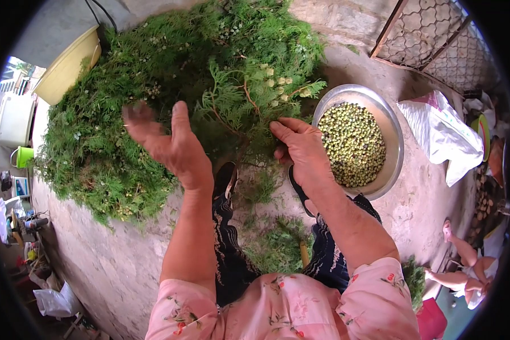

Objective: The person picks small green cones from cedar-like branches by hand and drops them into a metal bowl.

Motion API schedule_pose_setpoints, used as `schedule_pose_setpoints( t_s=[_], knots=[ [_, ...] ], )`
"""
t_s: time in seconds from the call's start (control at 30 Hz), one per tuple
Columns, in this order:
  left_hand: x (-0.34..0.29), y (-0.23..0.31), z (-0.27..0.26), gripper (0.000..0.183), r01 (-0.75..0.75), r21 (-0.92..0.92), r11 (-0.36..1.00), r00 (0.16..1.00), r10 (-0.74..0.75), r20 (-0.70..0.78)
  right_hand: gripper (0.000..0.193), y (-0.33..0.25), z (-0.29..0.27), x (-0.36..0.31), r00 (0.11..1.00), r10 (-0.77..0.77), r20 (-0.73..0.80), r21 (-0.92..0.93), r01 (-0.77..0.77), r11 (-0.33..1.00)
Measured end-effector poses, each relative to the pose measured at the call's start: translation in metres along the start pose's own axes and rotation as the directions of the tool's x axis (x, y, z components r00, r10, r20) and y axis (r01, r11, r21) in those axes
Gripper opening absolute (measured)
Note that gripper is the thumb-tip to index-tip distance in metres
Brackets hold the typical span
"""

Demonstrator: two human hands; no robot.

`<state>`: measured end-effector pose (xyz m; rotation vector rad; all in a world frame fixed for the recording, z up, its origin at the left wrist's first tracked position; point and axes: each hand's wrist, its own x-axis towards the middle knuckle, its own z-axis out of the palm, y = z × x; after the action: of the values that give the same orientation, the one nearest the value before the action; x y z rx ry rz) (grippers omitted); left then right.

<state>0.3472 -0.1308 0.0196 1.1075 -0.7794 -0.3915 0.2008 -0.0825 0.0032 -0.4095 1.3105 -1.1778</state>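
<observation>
A feathery evergreen branch with pale green cones stands in front of me, its foliage spread above my hands. At its lower right edge, the thumb and fingers of my right hand pinch the greenery. My left hand is open to the left of the branch, thumb raised, its fingers smeared by motion and nothing visible in it. Beyond both hands lies a big heap of cut evergreen branches. Close to my right hand, a wide metal basin holds many small round green cones.
Loose green sprigs lie on the floor between my feet. A white sack rests right of the basin, below a wire mesh panel. A yellow tub leans at the far left. Another person's bare legs show at lower right.
</observation>
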Motion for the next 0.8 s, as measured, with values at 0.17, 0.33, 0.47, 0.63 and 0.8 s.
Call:
schedule_pose_setpoints(
  t_s=[0.17,0.33,0.47,0.63,0.8],
  knots=[
    [-0.029,0.010,-0.002,0.020,-0.878,0.029,0.477,0.330,0.561,0.759,0.020,0.015,0.000,0.006,0.989,-0.083,0.124,0.046,0.078,0.996],
    [-0.026,0.004,-0.006,0.019,-0.764,0.416,0.492,0.579,0.242,0.779,0.014,0.010,0.012,0.001,0.997,-0.071,0.033,0.065,0.069,0.995],
    [-0.025,-0.006,-0.010,0.022,-0.677,0.442,0.588,0.620,0.132,0.774,0.015,0.016,0.012,0.004,0.989,-0.144,0.045,0.060,0.142,0.988],
    [-0.017,-0.018,-0.016,0.031,-0.226,0.482,0.846,0.681,-0.216,0.699,0.017,0.020,0.019,0.003,0.987,-0.151,0.047,0.018,0.151,0.988],
    [-0.016,-0.009,-0.016,0.026,0.550,0.318,0.772,0.400,-0.578,0.712,0.018,0.021,0.025,-0.001,0.953,-0.282,0.115,-0.102,0.293,0.951]
  ],
)
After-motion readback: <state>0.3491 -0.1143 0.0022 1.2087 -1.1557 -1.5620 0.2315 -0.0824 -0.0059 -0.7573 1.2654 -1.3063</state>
